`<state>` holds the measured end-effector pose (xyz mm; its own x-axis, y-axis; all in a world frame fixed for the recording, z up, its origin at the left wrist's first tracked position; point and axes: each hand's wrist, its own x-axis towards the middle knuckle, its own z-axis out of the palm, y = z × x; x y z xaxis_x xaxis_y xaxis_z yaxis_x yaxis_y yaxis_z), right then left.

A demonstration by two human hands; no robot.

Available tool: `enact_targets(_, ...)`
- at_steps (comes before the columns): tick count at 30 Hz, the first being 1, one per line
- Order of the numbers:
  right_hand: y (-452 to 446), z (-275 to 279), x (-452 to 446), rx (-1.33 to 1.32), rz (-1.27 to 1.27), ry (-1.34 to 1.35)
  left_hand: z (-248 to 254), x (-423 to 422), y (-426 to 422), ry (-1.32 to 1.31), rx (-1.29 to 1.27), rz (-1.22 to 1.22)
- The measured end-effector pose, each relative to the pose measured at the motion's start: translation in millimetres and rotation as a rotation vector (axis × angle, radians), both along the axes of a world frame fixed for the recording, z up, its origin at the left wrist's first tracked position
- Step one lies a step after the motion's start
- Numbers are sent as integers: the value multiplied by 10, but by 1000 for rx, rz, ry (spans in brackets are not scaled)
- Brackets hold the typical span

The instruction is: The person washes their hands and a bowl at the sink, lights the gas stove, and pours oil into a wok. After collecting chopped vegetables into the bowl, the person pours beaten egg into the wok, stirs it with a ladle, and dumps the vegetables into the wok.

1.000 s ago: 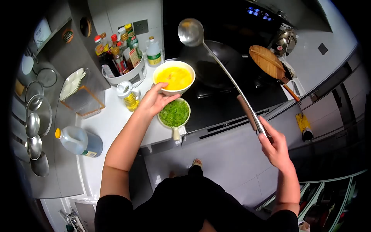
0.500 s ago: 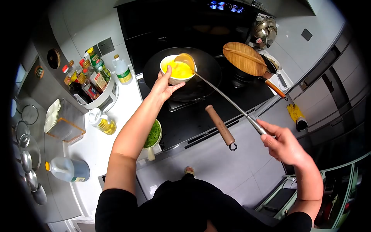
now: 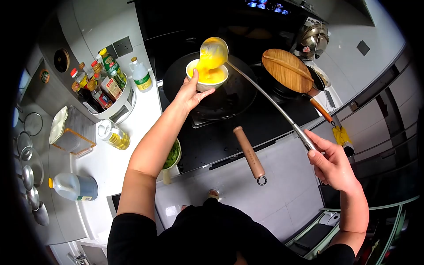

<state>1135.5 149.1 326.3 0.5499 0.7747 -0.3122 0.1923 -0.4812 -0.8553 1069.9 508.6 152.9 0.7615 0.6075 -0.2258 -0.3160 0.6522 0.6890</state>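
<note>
My left hand (image 3: 193,93) grips a small white bowl (image 3: 214,86) by its rim and underside, above the black wok (image 3: 236,99). Yellow liquid that looks like beaten egg (image 3: 214,76) lies in the bowl. In my right hand (image 3: 330,160), fingers closed round the metal handle, is a long ladle (image 3: 219,43). Its cup is tilted over the bowl, coated in yellow, with liquid running down from it into the bowl. The wok's brown handle (image 3: 249,152) points toward me over the front edge of the stove.
A wooden-lidded pan (image 3: 287,70) with an orange-brown handle (image 3: 321,110) sits on the right burner. At left are a rack of sauce bottles (image 3: 117,108), an oil jug (image 3: 115,136) and a large plastic jug (image 3: 75,187). Chopped greens fill a pale bowl (image 3: 178,152) beside my left forearm.
The ladle cup has risen out of the bowl and tipped, and yellow liquid now pours from it. My left hand still holds the bowl over the wok.
</note>
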Motion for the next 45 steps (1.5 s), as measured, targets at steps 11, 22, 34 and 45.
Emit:
enact_targets(11, 118, -192, 167, 27, 384, -741, 53, 0, 32, 28, 63, 70)
enact_targets(22, 218, -176, 379, 140, -46, 760, -62, -49, 119, 83, 137, 15)
enact_targets(34, 314, -223, 416, 287, -136, 912, -29, -47, 303, 99, 81, 85)
enact_targets(45, 335, -308, 565, 305, -169, 831, 35, -229, 427, 129, 107, 172)
